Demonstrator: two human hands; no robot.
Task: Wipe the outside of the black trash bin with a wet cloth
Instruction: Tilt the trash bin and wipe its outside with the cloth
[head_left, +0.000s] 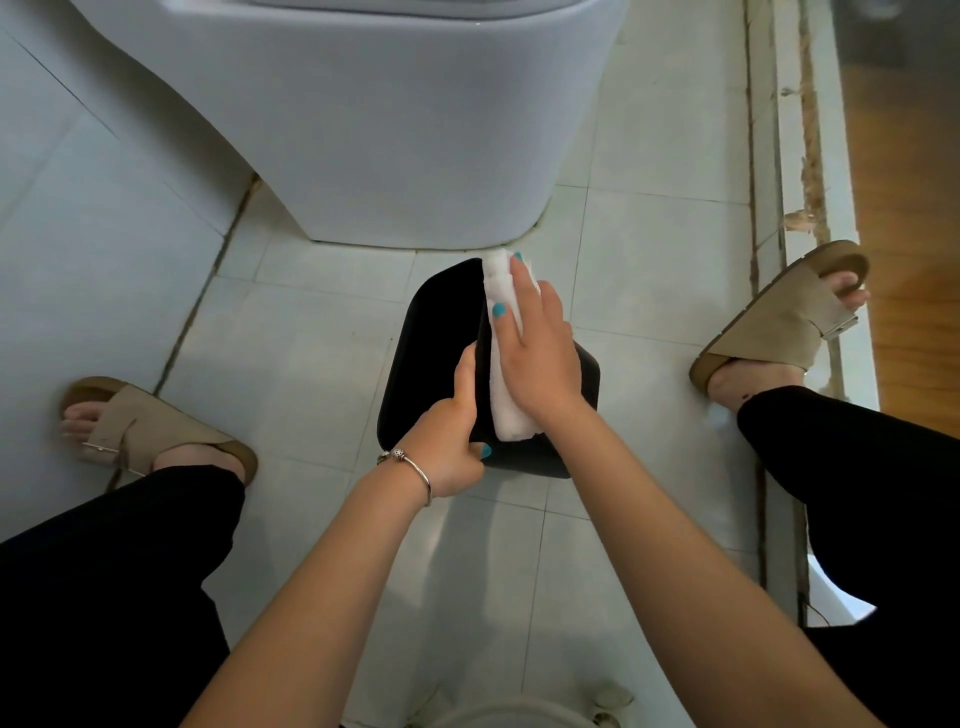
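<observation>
Before the toilet (363, 119), the left hand (449, 441) grips the bin (431, 343); the right hand (540, 343) presses the cloth (511, 410) flat (hard pressure could tip it).

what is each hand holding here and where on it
The left hand grips the black trash bin at its near rim, thumb outside. The right hand presses a folded white cloth flat against the bin's side, fingers straight.

Black trousers (104, 597), beige sandals (779, 322), bracelet (415, 467)
</observation>
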